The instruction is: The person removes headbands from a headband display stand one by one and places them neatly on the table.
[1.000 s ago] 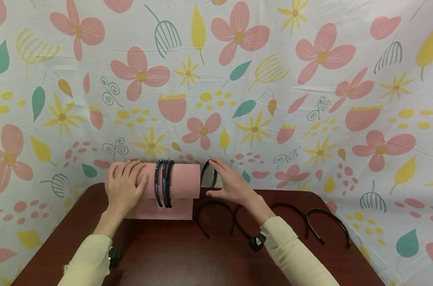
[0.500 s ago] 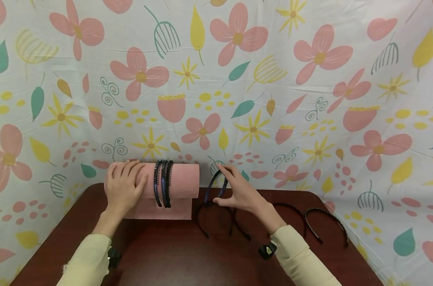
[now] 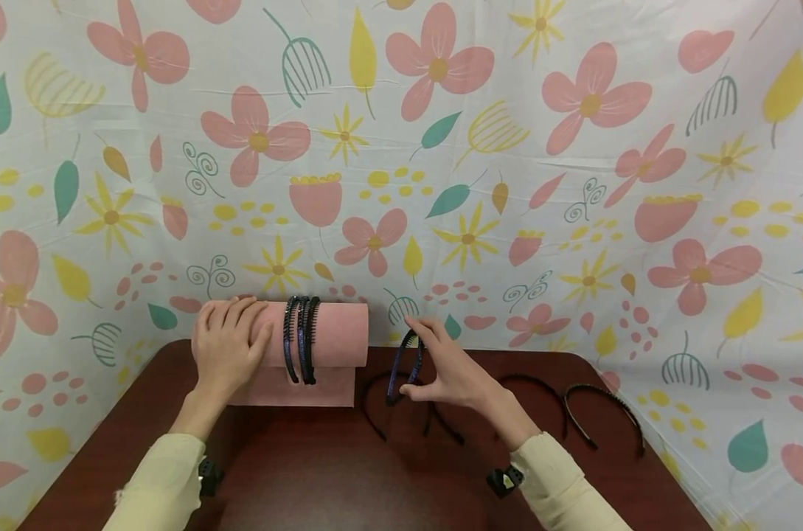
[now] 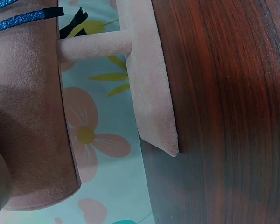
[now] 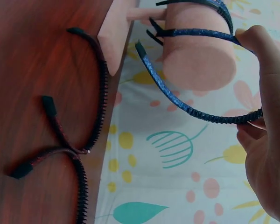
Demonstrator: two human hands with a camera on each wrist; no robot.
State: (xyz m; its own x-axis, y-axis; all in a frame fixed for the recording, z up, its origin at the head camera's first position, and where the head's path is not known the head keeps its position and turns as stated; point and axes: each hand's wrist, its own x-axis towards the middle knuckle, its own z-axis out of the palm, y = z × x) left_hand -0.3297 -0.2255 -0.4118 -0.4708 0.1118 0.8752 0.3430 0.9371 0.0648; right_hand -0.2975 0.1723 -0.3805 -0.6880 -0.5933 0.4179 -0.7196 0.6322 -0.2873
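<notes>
My left hand (image 3: 228,350) holds the left end of a pink plush headband stand (image 3: 341,335), its fingers bent over the top of the roll. Around the roll sit several dark, toothed headbands (image 3: 301,346), some glittery blue. Just right of the roll's free end, my right hand (image 3: 457,376) holds a glittery blue headband (image 5: 165,88) with small teeth between thumb and fingers. That headband is off the stand, and one free tip points toward it in the right wrist view. Part of the left hand shows only at the edge of the left wrist view.
Several dark headbands (image 3: 603,391) lie in a row on the brown wooden table (image 3: 335,472), to the right of the stand; my right arm partly covers the row. A floral cloth (image 3: 401,147) hangs behind the table.
The right hand has moved the blue headband away from the roll's end, right and slightly down. The left hand has stayed on the stand.
</notes>
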